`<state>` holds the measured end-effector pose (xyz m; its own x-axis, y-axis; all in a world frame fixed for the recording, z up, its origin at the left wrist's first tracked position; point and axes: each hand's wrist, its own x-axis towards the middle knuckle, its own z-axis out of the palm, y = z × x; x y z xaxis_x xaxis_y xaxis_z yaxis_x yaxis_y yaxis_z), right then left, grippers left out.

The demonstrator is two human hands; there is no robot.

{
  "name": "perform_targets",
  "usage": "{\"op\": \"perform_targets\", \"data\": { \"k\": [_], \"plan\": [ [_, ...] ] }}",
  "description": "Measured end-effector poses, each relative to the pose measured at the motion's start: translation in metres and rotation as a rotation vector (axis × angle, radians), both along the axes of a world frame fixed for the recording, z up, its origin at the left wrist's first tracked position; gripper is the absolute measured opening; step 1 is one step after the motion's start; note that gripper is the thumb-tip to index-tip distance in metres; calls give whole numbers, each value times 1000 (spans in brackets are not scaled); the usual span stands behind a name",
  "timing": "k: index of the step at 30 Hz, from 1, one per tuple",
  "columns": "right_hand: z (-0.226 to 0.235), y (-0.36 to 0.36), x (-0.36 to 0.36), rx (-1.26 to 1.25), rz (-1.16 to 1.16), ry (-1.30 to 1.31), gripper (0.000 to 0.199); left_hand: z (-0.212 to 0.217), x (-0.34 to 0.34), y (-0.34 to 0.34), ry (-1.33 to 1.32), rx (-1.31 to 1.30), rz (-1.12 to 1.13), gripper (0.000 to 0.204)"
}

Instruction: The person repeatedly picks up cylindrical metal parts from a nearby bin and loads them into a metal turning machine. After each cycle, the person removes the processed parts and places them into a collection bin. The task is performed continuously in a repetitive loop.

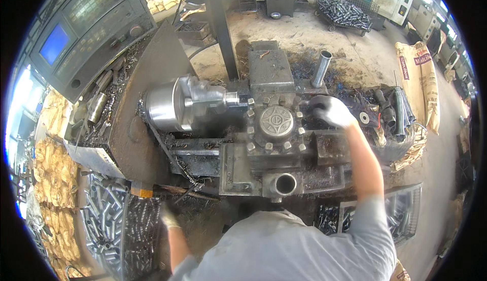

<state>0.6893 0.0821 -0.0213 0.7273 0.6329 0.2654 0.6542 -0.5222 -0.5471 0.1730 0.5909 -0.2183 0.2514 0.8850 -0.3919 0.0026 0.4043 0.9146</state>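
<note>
I stand at a lathe with a shiny spinning chuck (pixel 165 106) holding a metal part, and a tool turret (pixel 275 123) with several bolt heads around a round cap. My right hand (pixel 331 111), in a white glove, rests on the right side of the turret, fingers curled; what it grips is hidden. My left hand (pixel 168 216), also gloved, hangs low by the machine's front, near a bin of metal tubes (pixel 109 220). Whether it holds anything is unclear.
A control panel (pixel 83 27) with a blue screen is at upper left. An upright metal tube (pixel 321 68) stands behind the turret. A wire cart of metal parts (pixel 345 12) sits far back, sacks (pixel 423 83) at right, and another tube bin (pixel 401 215) lies at lower right.
</note>
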Motion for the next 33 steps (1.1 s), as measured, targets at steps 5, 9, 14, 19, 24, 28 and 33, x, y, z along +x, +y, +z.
{"op": "perform_targets", "data": {
  "k": [5,9,14,19,24,28,33],
  "plan": [
    [-69,81,153,-799,3,-205,24,-23,33,-91,151,72,-301,16],
    [19,118,216,-107,-367,-365,35,-11,12,-106,418,385,-389,19],
    [72,221,110,-524,409,-68,52,20,23,-108,507,584,-440,21],
    [27,296,43,-697,525,23,62,105,117,-73,477,1196,-470,55],
    [39,303,78,-830,441,1032,48,211,234,-35,672,1712,-481,99],
    [44,316,67,-843,721,382,54,239,309,2,644,1868,-431,104],
    [44,242,69,-899,444,259,59,241,324,22,617,1868,-519,105]
  ]
}}
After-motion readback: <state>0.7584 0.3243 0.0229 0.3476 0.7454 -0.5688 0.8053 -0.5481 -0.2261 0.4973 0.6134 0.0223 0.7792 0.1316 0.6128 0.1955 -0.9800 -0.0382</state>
